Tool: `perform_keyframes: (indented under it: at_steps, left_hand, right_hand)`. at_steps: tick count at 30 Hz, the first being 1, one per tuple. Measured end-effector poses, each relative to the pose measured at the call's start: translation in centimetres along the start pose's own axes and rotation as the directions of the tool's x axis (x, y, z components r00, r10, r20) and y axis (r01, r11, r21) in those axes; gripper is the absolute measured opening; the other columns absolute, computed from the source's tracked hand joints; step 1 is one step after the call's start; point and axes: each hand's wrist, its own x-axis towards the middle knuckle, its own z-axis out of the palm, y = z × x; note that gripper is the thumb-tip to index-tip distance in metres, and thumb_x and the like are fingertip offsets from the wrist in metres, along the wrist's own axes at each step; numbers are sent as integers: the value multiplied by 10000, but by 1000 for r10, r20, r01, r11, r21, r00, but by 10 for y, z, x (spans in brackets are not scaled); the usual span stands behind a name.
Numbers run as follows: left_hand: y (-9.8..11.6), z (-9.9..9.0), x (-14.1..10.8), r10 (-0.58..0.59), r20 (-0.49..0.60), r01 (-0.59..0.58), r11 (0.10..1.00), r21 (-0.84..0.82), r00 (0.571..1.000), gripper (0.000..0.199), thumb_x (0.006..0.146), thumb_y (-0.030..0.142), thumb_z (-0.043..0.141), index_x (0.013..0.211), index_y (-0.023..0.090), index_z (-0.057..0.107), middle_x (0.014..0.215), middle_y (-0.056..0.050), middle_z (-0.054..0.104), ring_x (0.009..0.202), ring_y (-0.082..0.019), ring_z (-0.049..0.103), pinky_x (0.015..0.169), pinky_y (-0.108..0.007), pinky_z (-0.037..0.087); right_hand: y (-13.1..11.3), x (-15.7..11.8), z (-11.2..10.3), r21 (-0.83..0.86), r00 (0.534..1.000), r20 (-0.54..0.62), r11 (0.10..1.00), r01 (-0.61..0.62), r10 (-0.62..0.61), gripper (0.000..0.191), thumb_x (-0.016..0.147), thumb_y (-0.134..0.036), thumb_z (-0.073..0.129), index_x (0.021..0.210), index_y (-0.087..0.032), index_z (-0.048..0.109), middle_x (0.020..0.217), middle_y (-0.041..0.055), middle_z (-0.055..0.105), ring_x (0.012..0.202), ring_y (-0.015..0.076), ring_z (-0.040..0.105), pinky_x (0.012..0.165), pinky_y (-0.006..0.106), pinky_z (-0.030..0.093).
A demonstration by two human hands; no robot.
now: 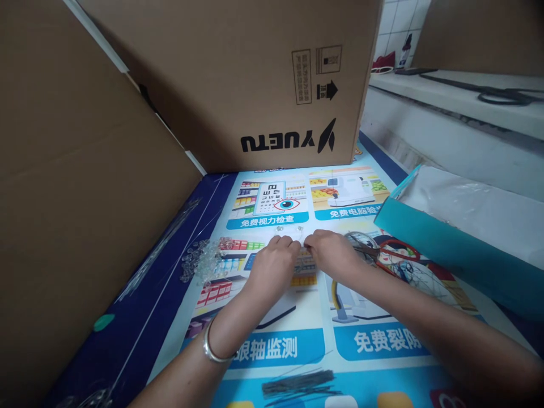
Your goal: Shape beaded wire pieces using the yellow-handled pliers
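Near the middle of the printed mat, my left hand (pixel 276 262) and my right hand (pixel 330 252) are close together, fingers bent and pinched. Between and just beyond them are thin wire and small clear beads (pixel 300 228); exactly what each hand's fingertips hold is too small to make out. A pile of clear beads (pixel 202 262) lies left of my left hand. Scissors with red handles (pixel 397 250) lie right of my right hand, beside a tangle of thin wires (pixel 419 277). A bundle of dark wire pieces (pixel 298 384) rests nearer to me.
Tall cardboard panels (pixel 204 85) stand at the left and back. A teal box (pixel 459 252) with a white lining holds clear plastic at the right. Behind it, a ledge (pixel 450 90) carries black-handled scissors (pixel 504 96) and a small bottle (pixel 405 54).
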Motion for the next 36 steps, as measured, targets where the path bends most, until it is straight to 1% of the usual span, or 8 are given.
perform_keyframes:
  at_steps: [8, 13, 20, 24, 26, 28, 33, 36]
  left_hand:
    - [-1, 6, 6, -66, -68, 68, 997, 32, 995, 178, 816, 98, 427, 884, 173, 573, 872, -76, 585, 847, -229, 516, 685, -321, 431]
    - [-4, 10, 11, -126, -103, 128, 992, 9, 987, 209, 826, 106, 412, 910, 171, 592, 870, -81, 602, 834, -222, 536, 685, -312, 430]
    - [-11, 16, 19, -222, -152, 188, 960, -209, 963, 239, 820, 133, 410, 894, 192, 629, 845, -61, 636, 841, -188, 577, 733, -287, 434]
    - [-15, 16, 21, -295, -146, 215, 889, -403, 944, 224, 805, 171, 433, 834, 215, 650, 839, -35, 656, 795, -175, 589, 718, -278, 432]
    - [-18, 17, 22, -331, -124, 223, 825, -519, 936, 198, 784, 194, 465, 800, 223, 660, 823, -23, 667, 774, -176, 591, 699, -276, 429]
    - [-20, 18, 23, -384, -68, 249, 712, -656, 921, 160, 753, 223, 511, 778, 219, 669, 790, -18, 674, 733, -174, 595, 662, -269, 430]
    - [-20, 25, 26, -463, 151, 267, 196, -944, 873, 159, 666, 282, 619, 767, 167, 662, 707, -20, 651, 574, -123, 559, 563, -237, 441]
    - [-18, 26, 27, -448, 201, 219, -11, -976, 871, 179, 639, 284, 652, 754, 147, 651, 699, -13, 628, 555, -97, 534, 560, -228, 450]
  right_hand:
    - [4, 9, 5, 208, 994, -63, 975, -74, 89, 224, 811, -179, 429, 877, -236, 635, 867, 19, 622, 836, 139, 548, 735, 236, 358]
    - [8, 16, 12, 372, 983, -109, 923, -95, 145, 200, 779, -177, 461, 838, -233, 644, 859, -2, 642, 838, 130, 550, 744, 227, 367]
    - [12, 21, 22, 619, 961, -130, 777, -113, 244, 138, 743, -228, 510, 777, -218, 643, 738, -29, 646, 684, 117, 564, 625, 221, 395]
    - [14, 23, 28, 741, 950, -112, 662, -116, 292, 129, 720, -263, 538, 777, -210, 641, 696, -28, 634, 628, 118, 569, 594, 233, 424]
    - [14, 24, 29, 792, 947, -96, 599, -113, 306, 143, 716, -284, 544, 784, -205, 642, 664, -28, 619, 580, 114, 562, 566, 239, 438]
    - [14, 25, 29, 838, 944, -82, 535, -107, 318, 162, 715, -307, 548, 790, -199, 641, 653, -25, 610, 546, 110, 553, 537, 242, 448]
    - [10, 26, 24, 926, 935, -58, 370, -81, 350, 195, 691, -337, 578, 794, -181, 636, 684, -13, 605, 561, 109, 546, 533, 254, 481]
    - [6, 26, 23, 958, 928, -42, 279, -68, 369, 219, 671, -348, 598, 794, -171, 632, 691, -9, 597, 583, 111, 540, 541, 261, 497]
